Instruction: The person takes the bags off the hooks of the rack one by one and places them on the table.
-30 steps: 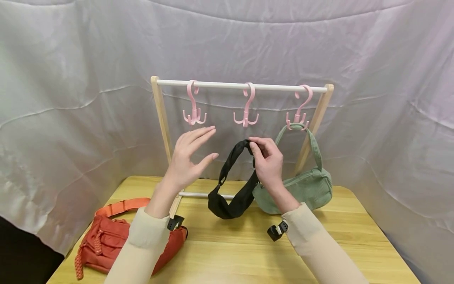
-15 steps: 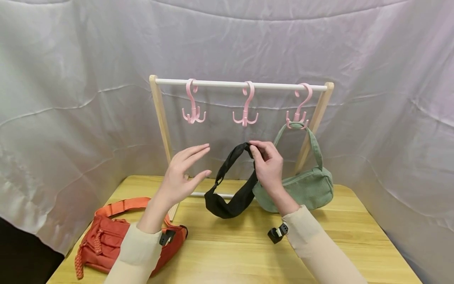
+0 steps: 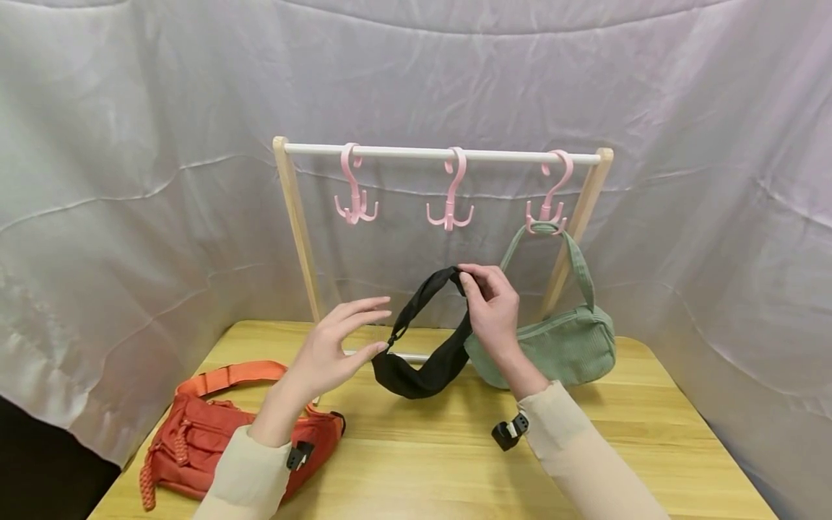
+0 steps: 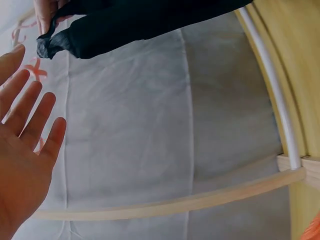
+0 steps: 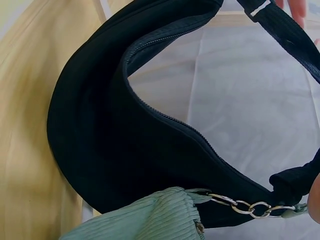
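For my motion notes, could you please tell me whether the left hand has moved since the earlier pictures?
Yes: in the head view, the left hand has moved down, away from the leftmost pink hook.

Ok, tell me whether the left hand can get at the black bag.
Probably yes: the left hand, holding nothing, is beside the black bag; nothing shows between them, and the right hand grips only its strap.

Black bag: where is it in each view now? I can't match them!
Head: the black bag is in the middle, held by the right hand.
Left wrist: the black bag is along the top, partly cut off.
Right wrist: the black bag fills the left and middle.
Shared landmark: the wooden table.
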{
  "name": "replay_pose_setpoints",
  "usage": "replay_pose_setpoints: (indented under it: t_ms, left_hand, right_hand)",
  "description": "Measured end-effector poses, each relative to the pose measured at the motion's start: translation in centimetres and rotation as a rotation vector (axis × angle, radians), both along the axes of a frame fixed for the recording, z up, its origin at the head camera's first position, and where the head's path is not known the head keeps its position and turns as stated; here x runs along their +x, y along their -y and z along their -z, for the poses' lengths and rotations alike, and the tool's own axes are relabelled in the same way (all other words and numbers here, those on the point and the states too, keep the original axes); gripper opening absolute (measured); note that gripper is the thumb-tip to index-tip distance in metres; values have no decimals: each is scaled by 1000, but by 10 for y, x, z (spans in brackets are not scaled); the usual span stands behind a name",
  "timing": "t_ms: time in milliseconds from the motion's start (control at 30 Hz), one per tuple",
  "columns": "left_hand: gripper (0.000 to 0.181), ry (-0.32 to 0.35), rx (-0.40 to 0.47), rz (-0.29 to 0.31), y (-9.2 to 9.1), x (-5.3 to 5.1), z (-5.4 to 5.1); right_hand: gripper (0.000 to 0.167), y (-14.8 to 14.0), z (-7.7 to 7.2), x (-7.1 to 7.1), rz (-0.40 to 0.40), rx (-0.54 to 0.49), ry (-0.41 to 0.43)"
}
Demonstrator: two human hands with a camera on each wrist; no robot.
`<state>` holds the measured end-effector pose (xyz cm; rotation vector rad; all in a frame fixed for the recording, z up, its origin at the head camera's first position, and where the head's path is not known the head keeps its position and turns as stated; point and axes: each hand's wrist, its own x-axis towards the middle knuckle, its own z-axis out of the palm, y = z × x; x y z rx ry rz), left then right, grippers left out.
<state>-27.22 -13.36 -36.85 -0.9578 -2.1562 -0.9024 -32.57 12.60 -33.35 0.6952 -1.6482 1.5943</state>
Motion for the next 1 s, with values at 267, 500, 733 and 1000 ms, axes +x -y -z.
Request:
replay_pose_setpoints:
  t_ms: [267, 500, 733, 1000]
  left_hand:
    - [49, -9, -35, -7, 2, 1, 21]
    - [49, 17, -41, -15, 2, 2, 37]
    - [49, 34, -42, -16, 0, 3, 48]
    - [47, 40, 33, 60, -3, -1, 54]
  right_hand:
    - [14, -2, 3, -1, -1, 0, 13]
    - [15, -3, 5, 0, -11, 8, 31]
    - [15, -5, 20, -18, -15, 8, 44]
    - [15, -4, 11, -4, -24, 34, 45]
